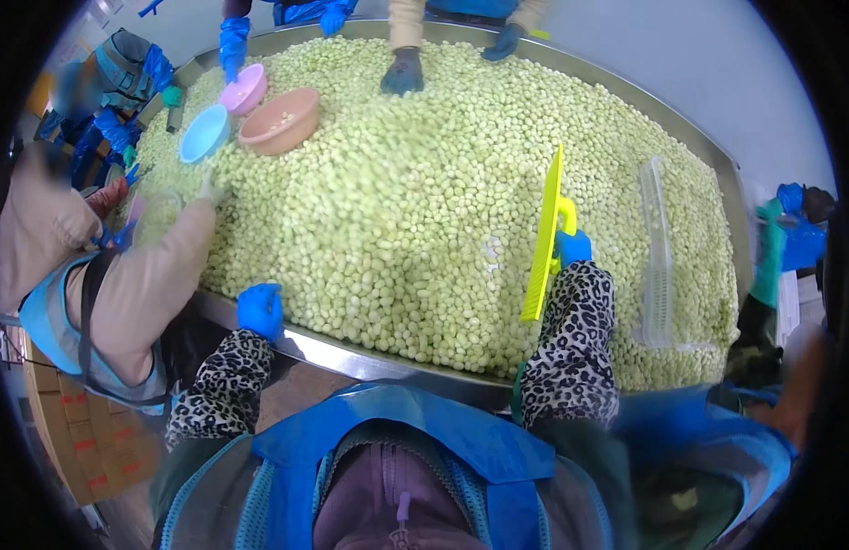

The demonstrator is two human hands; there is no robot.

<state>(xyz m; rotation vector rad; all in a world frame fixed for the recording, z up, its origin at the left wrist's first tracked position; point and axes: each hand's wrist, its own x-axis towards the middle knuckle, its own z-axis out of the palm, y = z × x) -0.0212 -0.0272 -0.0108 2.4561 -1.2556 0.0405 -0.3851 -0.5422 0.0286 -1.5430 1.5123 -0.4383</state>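
Note:
A broad metal tray [310, 346] holds a deep spread of small pale green bean-like pieces [415, 275]. My right hand [572, 247], in a blue glove, is closed on the handle of a yellow plastic board tool [542, 266], held upright edgewise over the pieces. My left hand [259, 310], also blue-gloved, is at the tray's near rim with curled fingers; what lies under them is hidden. Both my forearms wear leopard-print sleeves. Some pieces in the middle look blurred, as if moving.
Pink [243, 89], blue [204, 134] and salmon [279, 122] bowls sit on the pieces at back left, a long translucent perforated strip [656, 252] at right. Several co-workers surround the tray; one's beige sleeve [163, 275] reaches in beside my left. Stacked cartons [90, 445] stand at lower left.

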